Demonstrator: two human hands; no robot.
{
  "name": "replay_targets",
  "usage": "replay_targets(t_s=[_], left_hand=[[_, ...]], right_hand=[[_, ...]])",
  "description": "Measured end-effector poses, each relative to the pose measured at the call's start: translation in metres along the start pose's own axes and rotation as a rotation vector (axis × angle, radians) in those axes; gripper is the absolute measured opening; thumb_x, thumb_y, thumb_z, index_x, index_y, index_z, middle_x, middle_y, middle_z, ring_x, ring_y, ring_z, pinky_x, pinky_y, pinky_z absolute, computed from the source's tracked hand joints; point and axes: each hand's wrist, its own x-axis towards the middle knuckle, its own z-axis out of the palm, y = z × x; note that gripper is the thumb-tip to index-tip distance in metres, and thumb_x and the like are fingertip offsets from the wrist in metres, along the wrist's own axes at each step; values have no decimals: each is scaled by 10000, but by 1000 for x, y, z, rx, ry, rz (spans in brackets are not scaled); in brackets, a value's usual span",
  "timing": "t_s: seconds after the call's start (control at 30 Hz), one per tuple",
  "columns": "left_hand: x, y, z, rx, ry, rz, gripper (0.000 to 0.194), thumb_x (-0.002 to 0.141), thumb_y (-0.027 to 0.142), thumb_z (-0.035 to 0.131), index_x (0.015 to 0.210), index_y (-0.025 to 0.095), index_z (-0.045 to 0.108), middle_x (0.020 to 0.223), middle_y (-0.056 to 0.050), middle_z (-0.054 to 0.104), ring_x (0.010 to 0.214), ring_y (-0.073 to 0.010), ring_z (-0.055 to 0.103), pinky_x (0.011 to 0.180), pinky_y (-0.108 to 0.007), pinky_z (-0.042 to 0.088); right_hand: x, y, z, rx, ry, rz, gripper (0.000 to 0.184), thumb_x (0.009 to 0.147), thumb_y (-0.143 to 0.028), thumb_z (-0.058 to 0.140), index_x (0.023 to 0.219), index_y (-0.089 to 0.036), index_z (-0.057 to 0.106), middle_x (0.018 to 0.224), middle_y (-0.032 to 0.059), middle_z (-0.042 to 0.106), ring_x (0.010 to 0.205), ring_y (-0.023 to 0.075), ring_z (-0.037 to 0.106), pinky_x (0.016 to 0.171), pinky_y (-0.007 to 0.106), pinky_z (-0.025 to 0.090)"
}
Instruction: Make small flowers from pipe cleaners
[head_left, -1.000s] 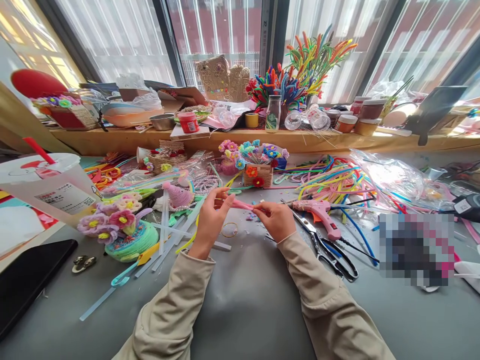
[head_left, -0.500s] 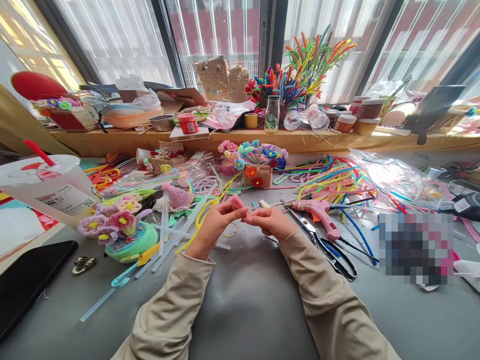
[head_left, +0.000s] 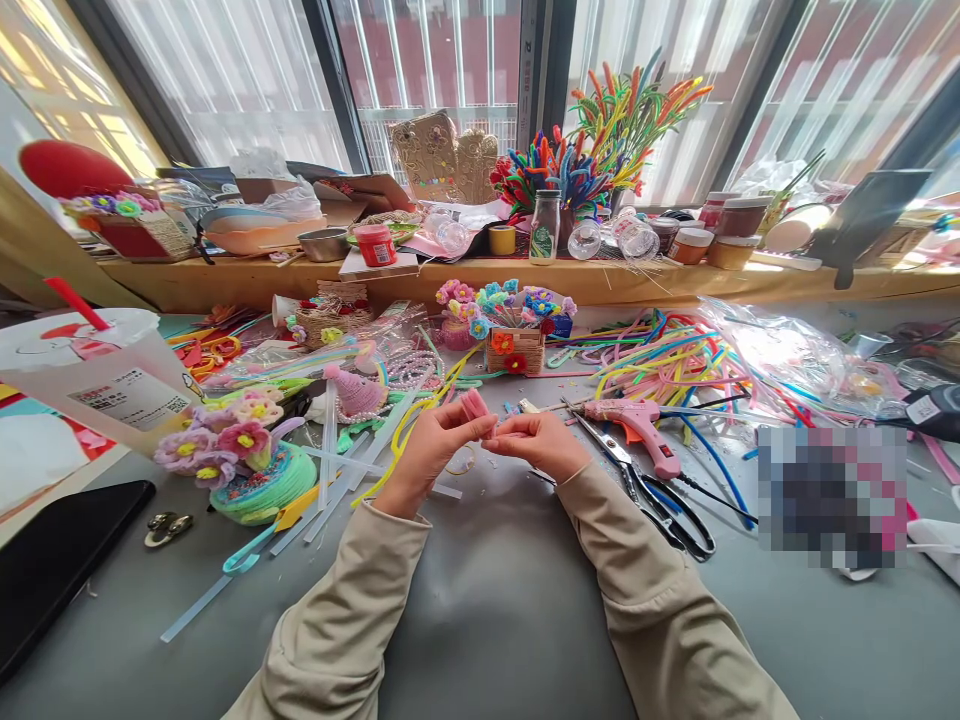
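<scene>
Between the thumb and fingers of my left hand (head_left: 435, 440) is a small pink bundle that looks like folded pipe cleaner (head_left: 473, 404). Its upper part sticks out above the fingers. My right hand (head_left: 544, 443) meets the left at the fingertips, closed in a pinch on what seems the lower end of the same pink pipe cleaner; the fingers mostly hide that end. To the right of this hand lie black-handled scissors (head_left: 634, 480) and a pink glue gun (head_left: 637, 420). Clear glue sticks (head_left: 349, 480) and yellow pipe cleaners (head_left: 409, 425) lie left of my left hand.
On the left stand a drink cup (head_left: 112, 370) and a flower-topped green pot (head_left: 262, 485), beside a black phone (head_left: 67, 560). Loose pipe cleaners (head_left: 667, 360) are heaped at back right. A woven flower box (head_left: 515, 352) stands ahead, below the crowded sill (head_left: 450, 290).
Both hands stay in nearly the same place. The pink bundle has turned slightly in the left fingers, and the right fingers have shifted a little around its lower end.
</scene>
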Motion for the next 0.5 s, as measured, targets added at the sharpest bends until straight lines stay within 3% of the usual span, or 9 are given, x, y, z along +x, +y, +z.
replay_targets(t_s=[0.23,0.5], left_hand=[[1,-3,1,53,30,16,223,585,331,611,589,108,593,567,-1,553,569,-101,473,582,-221,374],[2,-2,3,-182,147,-87,189,541,287,651,625,125,600,600,10,564,564,-84,474,564,-200,371]], right_hand=[[1,1,4,-96,76,-62,233,553,-329,611,617,-106,592,555,-8,526,495,71,431,495,193,340],[1,2,17,-453,362,-294,151,633,-285,540,581,-151,585,462,-36,469,435,66,364,444,185,280]])
